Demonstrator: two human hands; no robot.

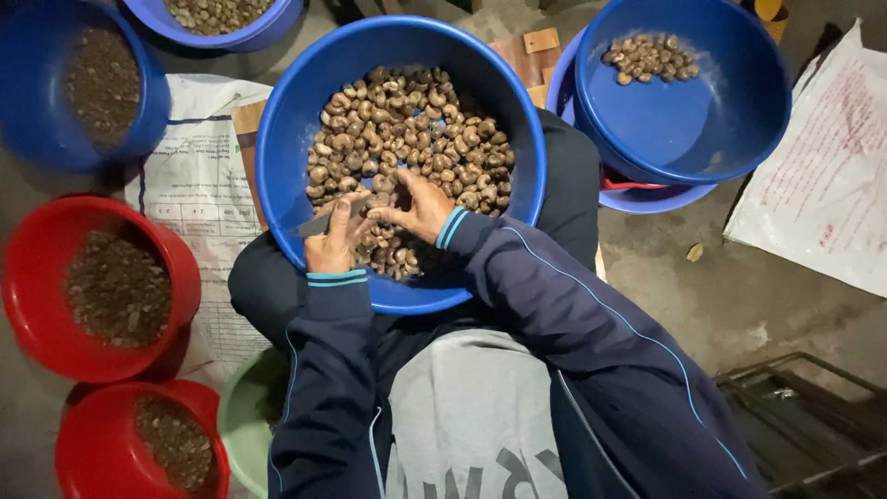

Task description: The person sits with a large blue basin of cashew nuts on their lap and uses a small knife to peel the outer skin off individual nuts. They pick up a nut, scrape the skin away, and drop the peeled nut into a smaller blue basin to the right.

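A big blue basin [286, 120] rests on my lap, holding a heap of brown cashew nuts in their shells [407, 120]. My left hand [334, 245] is at the basin's near edge, closed around a small knife [316, 224] whose grey blade points left. My right hand [420, 211] lies just beside it on the nuts, fingers pinched on one nut next to the left hand's fingertips. Both sleeves are dark blue with light blue cuffs.
Another blue basin [702, 129] with a few nuts stands at the upper right, stacked in a second one. Two blue basins [28, 111] are at the upper left, two red bowls [28, 286] of brown bits at the left, a green bowl [242, 416] near my knee. White sacks lie on the floor.
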